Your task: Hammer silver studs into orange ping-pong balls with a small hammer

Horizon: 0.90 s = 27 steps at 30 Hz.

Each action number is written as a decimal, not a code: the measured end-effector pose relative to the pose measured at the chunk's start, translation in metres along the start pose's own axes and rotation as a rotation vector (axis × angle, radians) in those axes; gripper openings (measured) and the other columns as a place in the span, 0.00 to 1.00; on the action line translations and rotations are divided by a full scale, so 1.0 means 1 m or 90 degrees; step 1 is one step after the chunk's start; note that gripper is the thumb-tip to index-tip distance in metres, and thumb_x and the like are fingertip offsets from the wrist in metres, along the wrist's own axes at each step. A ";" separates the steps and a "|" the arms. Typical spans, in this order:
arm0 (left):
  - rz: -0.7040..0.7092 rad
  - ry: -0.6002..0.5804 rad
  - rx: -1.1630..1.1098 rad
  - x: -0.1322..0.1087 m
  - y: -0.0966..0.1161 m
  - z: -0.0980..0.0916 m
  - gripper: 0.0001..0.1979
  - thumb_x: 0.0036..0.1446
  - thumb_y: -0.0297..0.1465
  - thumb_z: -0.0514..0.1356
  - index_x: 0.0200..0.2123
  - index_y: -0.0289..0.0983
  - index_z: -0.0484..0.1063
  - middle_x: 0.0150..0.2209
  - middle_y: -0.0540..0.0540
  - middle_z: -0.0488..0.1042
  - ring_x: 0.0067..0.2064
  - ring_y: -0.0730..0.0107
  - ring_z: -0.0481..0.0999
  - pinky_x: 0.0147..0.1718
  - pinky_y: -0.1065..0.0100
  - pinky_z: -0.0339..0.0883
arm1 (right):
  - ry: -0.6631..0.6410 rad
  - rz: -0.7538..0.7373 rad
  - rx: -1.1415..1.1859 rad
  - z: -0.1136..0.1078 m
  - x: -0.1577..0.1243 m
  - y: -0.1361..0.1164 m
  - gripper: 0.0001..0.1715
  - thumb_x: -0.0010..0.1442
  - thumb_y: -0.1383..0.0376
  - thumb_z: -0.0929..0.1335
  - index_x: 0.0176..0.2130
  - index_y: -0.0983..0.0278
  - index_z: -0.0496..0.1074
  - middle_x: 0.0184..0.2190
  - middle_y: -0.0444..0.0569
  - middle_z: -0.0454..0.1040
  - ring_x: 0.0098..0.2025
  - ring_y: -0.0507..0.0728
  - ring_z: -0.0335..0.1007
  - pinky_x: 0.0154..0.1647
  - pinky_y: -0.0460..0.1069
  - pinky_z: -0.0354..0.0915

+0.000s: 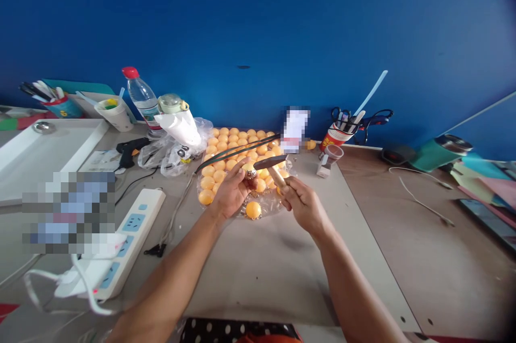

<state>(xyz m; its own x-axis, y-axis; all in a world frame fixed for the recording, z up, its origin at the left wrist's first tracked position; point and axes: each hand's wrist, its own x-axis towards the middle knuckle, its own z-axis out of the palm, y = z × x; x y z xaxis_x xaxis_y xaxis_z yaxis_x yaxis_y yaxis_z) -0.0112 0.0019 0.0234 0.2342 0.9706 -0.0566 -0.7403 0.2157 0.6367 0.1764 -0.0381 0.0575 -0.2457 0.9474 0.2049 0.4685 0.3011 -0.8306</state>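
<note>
Between the fingers of my left hand is a small ball, pale yellow on top and shiny silver below. My right hand grips a hammer by its wooden handle. The dark hammer head lies level beside the ball; whether they touch I cannot tell. Behind and under both hands spread several orange balls like ping-pong balls, packed in rows in clear plastic. One loose orange ball sits nearer me on the plastic. A dark strap-like cord runs across the rows.
To the left are a white power strip with plugs, a black glue gun, a plastic bottle and a white tray. A red cup of pens and scissors stands at back right, with a green flask farther right.
</note>
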 end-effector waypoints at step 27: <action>-0.047 0.017 -0.033 0.001 0.003 -0.003 0.18 0.56 0.35 0.63 0.49 0.36 0.68 0.33 0.44 0.77 0.36 0.67 0.77 0.32 0.70 0.69 | 0.049 -0.016 -0.021 0.007 0.000 -0.004 0.18 0.67 0.60 0.58 0.26 0.61 0.58 0.26 0.45 0.63 0.30 0.54 0.60 0.33 0.49 0.57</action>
<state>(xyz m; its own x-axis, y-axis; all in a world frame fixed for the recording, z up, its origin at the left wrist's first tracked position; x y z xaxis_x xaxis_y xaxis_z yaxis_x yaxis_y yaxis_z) -0.0155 0.0035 0.0227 0.2720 0.9544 -0.1229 -0.7534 0.2907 0.5898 0.1683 -0.0402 0.0576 -0.1918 0.9448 0.2656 0.4912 0.3267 -0.8075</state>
